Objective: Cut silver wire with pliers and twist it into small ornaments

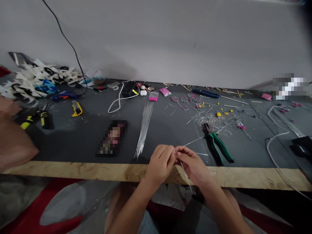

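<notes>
Pinching at the lower centre of the frame, the left hand (pixel 161 164) and right hand (pixel 193 165) meet fingertip to fingertip over the table's wooden edge (pixel 73 170). Both sets of fingers are pressed together around a thin wire (pixel 185 174), which runs down and to the right from the pinch, below the right palm; what sits at the very tip of the fingers is too small to tell.

Just beyond the hands, on the dark tabletop, a bundle of straight wires (pixel 144 128) lies lengthwise toward the back. To its left is a blurred flat object. Right of the hands lie green-handled pliers (pixel 216 144), jaws pointing away, touching a scatter of cut wire bits (pixel 212 118) mixed with small yellow and pink pieces.

At the left edge of the frame another person's arm (pixel 13 143) rests on the table, near a yellow-and-black tool (pixel 39 118) and a yellow knife (pixel 76 109).

Farther back, two small pink bags (pixel 158 94) hold what looks like pink powder or beads. A black box (pixel 129 88) sits beside them with a white cable (pixel 118 102) looping from it. Blue-handled pliers (pixel 206 93) lie at the upper right, and a heap of white cut-outs (pixel 31 81) fills the upper left, against the wall.
</notes>
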`<state>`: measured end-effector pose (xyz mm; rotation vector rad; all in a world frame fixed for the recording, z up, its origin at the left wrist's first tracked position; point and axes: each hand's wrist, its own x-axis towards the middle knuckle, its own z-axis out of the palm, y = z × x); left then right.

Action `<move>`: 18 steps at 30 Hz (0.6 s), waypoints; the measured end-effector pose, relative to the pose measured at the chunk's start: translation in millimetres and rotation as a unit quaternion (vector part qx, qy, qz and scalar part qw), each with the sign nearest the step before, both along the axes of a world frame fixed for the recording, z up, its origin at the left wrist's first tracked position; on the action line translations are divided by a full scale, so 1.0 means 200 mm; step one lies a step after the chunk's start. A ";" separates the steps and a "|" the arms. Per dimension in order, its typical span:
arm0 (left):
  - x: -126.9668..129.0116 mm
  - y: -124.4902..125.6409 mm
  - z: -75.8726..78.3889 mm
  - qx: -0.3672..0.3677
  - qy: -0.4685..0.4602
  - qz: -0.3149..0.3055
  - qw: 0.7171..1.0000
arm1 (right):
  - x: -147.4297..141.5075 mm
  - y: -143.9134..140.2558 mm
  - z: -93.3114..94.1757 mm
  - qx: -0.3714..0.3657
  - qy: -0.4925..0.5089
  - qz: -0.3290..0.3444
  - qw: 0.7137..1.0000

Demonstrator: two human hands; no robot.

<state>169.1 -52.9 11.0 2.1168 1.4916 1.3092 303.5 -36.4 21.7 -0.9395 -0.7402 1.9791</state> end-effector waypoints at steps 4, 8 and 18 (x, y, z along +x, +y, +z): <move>0.04 0.00 -0.01 -0.060 -0.057 0.016 0.996 | 0.00 0.00 -0.03 0.068 -0.083 -0.034 0.994; 0.08 0.03 -0.02 -0.215 -0.252 0.031 0.943 | 0.01 0.03 -0.08 0.194 -0.204 -0.059 0.958; 0.08 0.09 -0.01 -0.350 -0.434 -0.047 0.829 | 0.06 0.04 -0.11 0.294 -0.292 -0.081 0.906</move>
